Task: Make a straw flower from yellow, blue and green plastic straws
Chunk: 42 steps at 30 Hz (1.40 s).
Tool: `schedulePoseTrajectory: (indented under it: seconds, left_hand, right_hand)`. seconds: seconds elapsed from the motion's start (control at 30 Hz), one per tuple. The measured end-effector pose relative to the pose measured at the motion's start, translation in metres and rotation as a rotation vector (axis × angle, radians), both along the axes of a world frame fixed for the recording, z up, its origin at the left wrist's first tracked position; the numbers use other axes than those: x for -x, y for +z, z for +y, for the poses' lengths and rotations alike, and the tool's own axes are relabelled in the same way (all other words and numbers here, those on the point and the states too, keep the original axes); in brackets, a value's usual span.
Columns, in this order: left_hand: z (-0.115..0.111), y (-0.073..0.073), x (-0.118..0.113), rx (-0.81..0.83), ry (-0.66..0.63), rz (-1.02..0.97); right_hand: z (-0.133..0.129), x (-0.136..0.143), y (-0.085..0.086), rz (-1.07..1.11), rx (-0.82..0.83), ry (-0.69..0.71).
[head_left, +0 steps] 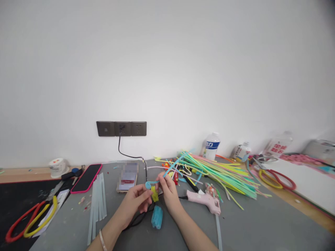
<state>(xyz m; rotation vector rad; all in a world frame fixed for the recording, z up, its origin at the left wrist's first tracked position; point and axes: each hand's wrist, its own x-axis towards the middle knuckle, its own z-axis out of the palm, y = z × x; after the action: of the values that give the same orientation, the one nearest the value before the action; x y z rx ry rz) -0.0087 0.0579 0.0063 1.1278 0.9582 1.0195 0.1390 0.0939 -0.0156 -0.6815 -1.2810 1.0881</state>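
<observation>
My left hand (137,198) pinches the curled end of a light blue pipe cleaner (174,164). Higher up the same strip, my right hand (169,188) grips it with fingers closed, and its free length slants up to the right. A yellow piece (155,194) shows between the two hands; what holds it, I cannot tell. Below them a short bundle of blue pipe cleaners (157,217) lies on the grey mat (136,237). To the right of my right hand is a pink hot glue gun (202,200) with a glue stick in its back end.
A pile of pastel pipe cleaners (222,172) spreads at the back right. Clear glue sticks (96,202), a pink-cased phone (87,177) and another phone (127,177) lie to the left. Scissors (34,219) rest far left, more scissors (277,179) right. Bottles (210,146) stand by the wall.
</observation>
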Motion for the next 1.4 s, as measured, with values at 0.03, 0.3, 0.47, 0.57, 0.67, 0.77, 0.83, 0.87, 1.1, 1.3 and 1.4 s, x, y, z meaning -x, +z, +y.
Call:
schedulePoseTrajectory:
  seconds: [0.03,0.3,0.47,0.57,0.67,0.77,0.83,0.87,1.1,1.3,1.4]
  left_hand:
    - [0.0,0.002,0.0,0.002,0.016,-0.013]
    - [0.004,-0.002,0.001,0.026,0.009,0.012]
    - [0.005,-0.003,0.002,0.022,0.011,0.038]
    - [0.005,-0.002,0.002,0.01,0.056,0.032]
    - [0.006,0.0,0.004,-0.044,0.098,0.031]
    - [0.006,0.0,0.004,-0.067,0.162,0.006]
    - [0.007,0.0,0.004,-0.063,0.218,0.001]
    - [0.007,0.0,0.003,-0.06,0.245,0.001]
    - [0.007,-0.003,0.001,-0.07,0.317,-0.025]
    - [0.006,-0.007,-0.001,-0.083,0.257,-0.021]
    - [0.005,-0.005,-0.002,-0.056,0.232,-0.036]
  right_hand:
    - [0.0,0.0,0.0,0.005,0.004,-0.007]
    - [-0.005,0.002,0.004,-0.036,0.002,0.03]
    - [-0.004,0.005,-0.002,-0.068,0.029,0.13]
    - [0.0,0.005,-0.004,-0.026,0.048,0.092]
    - [0.002,0.005,-0.003,0.009,0.058,0.06]
    - [0.001,0.005,0.0,0.01,0.039,0.037]
    - [0.0,0.005,0.0,-0.015,-0.01,0.011]
    - [-0.001,0.005,-0.001,-0.041,-0.044,-0.004]
    - [-0.005,0.008,-0.007,-0.2,-0.166,-0.002]
    - [-0.006,0.006,-0.002,-0.142,-0.044,0.023]
    - [-0.003,0.004,-0.001,-0.11,0.002,0.037]
